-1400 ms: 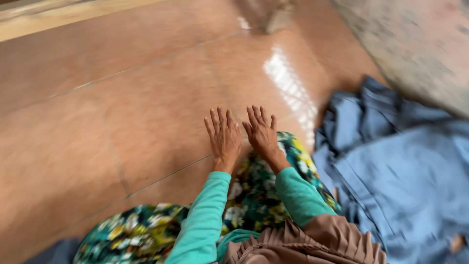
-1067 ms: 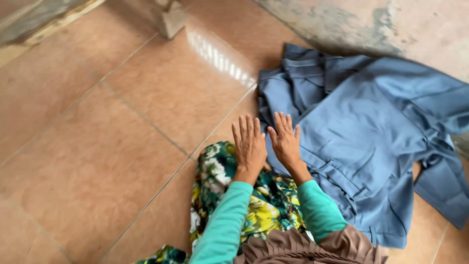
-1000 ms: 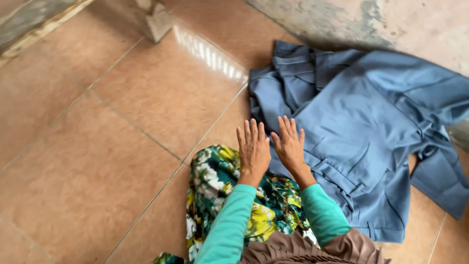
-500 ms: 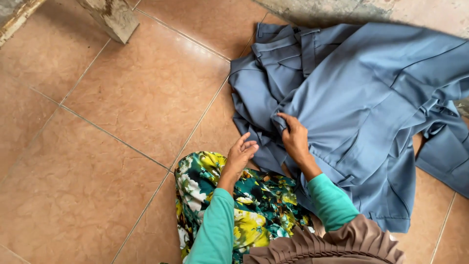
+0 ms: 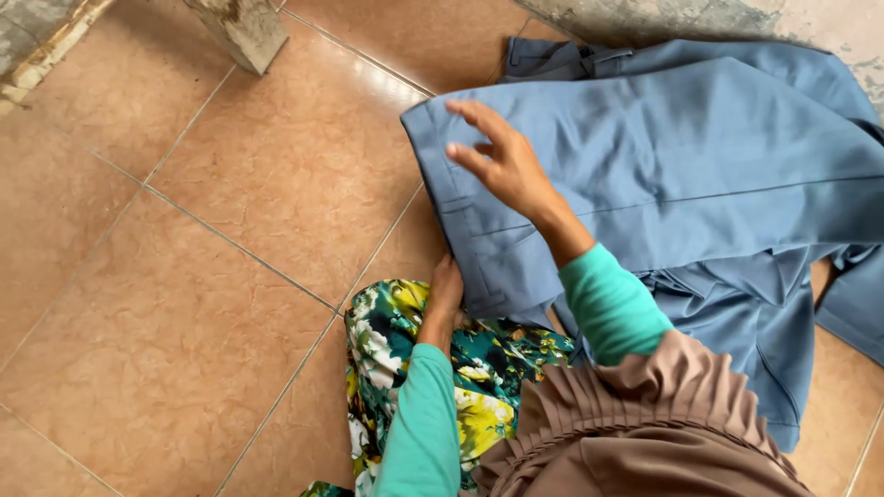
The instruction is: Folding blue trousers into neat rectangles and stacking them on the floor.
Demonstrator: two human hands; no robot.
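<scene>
A blue garment (image 5: 700, 156) lies spread over the tiled floor at the right, its waistband edge turned toward me. My right hand (image 5: 502, 161) rests flat on the cloth near that edge, fingers spread. My left hand (image 5: 446, 287) grips the lower corner of the blue garment, its fingers tucked under the fabric. Both arms wear teal sleeves. A floral green and yellow cloth (image 5: 433, 368) covers my lap just below the left hand.
Brown floor tiles (image 5: 184, 304) stretch to the left. A concrete post base (image 5: 241, 32) stands at the top left. A rough grey wall edge (image 5: 737, 18) runs along the top right. A tan pleated cloth (image 5: 645, 433) hangs at the bottom.
The view swung right onto the blue garment. Both hands left the floral cloth, took hold of the garment and pulled a flat section over toward me.
</scene>
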